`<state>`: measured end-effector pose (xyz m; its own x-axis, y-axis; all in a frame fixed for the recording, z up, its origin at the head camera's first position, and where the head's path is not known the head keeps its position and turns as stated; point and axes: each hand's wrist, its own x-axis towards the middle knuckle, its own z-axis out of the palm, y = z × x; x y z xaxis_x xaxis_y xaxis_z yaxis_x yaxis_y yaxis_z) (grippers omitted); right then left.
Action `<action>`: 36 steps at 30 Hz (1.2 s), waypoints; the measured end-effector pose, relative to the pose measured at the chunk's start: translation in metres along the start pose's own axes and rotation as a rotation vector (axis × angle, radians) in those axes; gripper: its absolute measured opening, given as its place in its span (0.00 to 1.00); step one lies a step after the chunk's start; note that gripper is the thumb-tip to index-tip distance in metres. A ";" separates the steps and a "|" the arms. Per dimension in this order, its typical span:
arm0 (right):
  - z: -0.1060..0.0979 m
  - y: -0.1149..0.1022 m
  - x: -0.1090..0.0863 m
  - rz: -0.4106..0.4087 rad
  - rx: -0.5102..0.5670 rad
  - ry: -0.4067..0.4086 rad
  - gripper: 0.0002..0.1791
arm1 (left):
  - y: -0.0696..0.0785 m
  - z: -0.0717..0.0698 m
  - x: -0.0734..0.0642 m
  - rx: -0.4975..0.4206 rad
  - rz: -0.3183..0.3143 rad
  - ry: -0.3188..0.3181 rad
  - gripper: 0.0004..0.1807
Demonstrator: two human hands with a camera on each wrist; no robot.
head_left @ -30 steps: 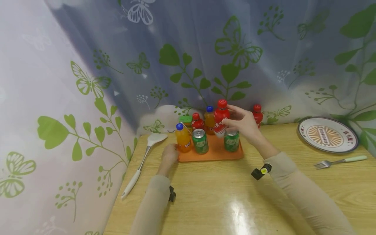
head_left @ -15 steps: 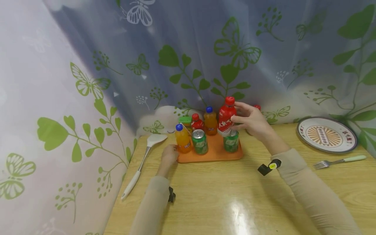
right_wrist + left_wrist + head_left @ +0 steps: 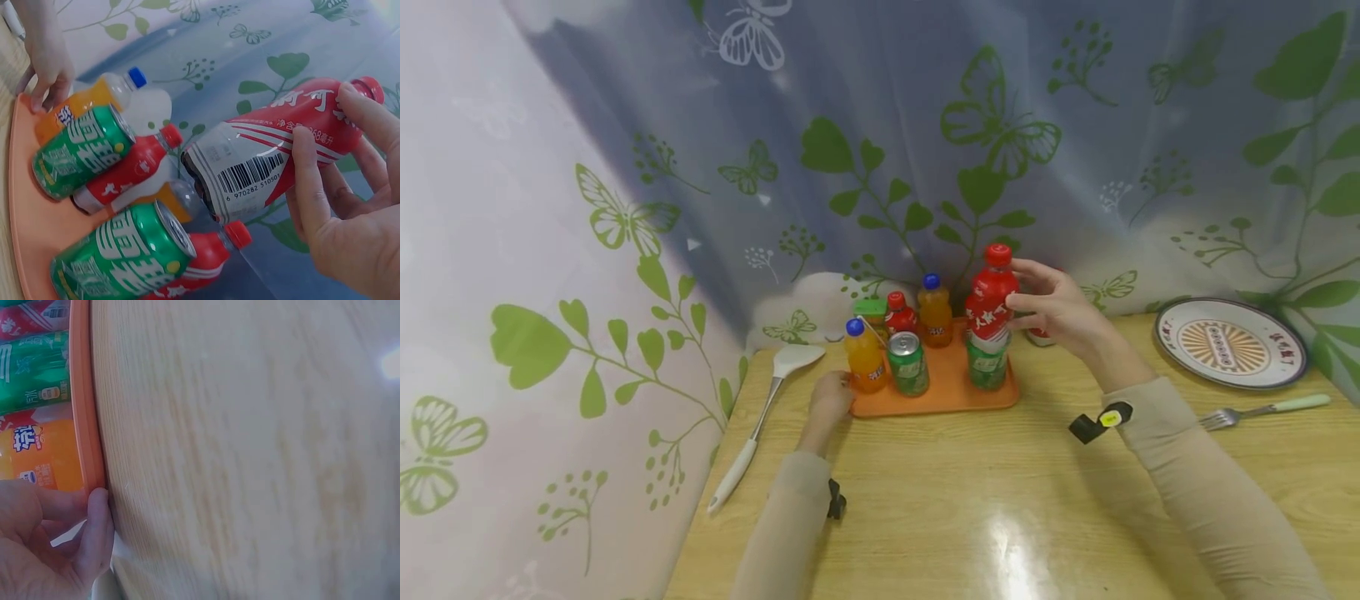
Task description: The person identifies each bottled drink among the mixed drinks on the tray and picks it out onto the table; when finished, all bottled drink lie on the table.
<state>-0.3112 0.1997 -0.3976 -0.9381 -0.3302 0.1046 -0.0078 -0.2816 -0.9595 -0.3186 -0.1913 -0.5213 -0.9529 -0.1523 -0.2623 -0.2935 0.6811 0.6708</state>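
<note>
In the head view, my right hand (image 3: 1063, 317) grips a red-labelled soda bottle (image 3: 994, 292) by its side, thumb toward me. The right wrist view shows this bottle (image 3: 250, 156) tilted, its base raised above the other drinks. On the orange tray (image 3: 946, 379) stand two green soda cans, one left (image 3: 910, 367) and one right (image 3: 987, 368). Also there are an orange soda bottle (image 3: 867, 365) in front, another (image 3: 935, 318) behind, and a red bottle (image 3: 899, 318). Behind the right can is one more red bottle (image 3: 212, 253). My left hand (image 3: 830, 398) pinches the tray's left corner.
A white-headed turner (image 3: 767, 412) lies along the table's left side. To the right are a patterned plate (image 3: 1172, 337) and a fork (image 3: 1262, 411). Behind the tray sits a green-topped sponge (image 3: 870, 308). Past my right hand another bottle (image 3: 1040, 337) is mostly hidden. A curtain backs the table.
My right hand has carried the bottle slightly up and to the right. A red bottle behind it has come into view. The left hand stays at the tray corner.
</note>
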 end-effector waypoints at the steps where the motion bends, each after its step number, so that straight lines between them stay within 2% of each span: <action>1: -0.002 0.000 0.000 -0.003 0.004 -0.003 0.24 | 0.000 0.000 0.000 0.001 0.001 0.003 0.32; 12: -0.027 0.001 -0.006 -0.050 -0.023 -0.024 0.26 | -0.002 0.001 0.001 0.002 0.016 0.010 0.32; 21: -0.049 -0.001 -0.014 -0.069 0.015 0.003 0.26 | -0.004 0.002 0.006 0.007 0.019 0.011 0.33; 28: -0.070 -0.002 -0.022 -0.048 -0.013 0.046 0.26 | -0.003 0.002 0.005 0.020 0.030 0.016 0.32; 36: -0.099 0.008 -0.027 -0.065 -0.056 0.095 0.30 | -0.004 0.002 0.005 0.019 0.026 0.020 0.31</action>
<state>-0.3205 0.2956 -0.4341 -0.9637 -0.2250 0.1438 -0.0862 -0.2478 -0.9650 -0.3222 -0.1930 -0.5267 -0.9615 -0.1488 -0.2312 -0.2677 0.6982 0.6640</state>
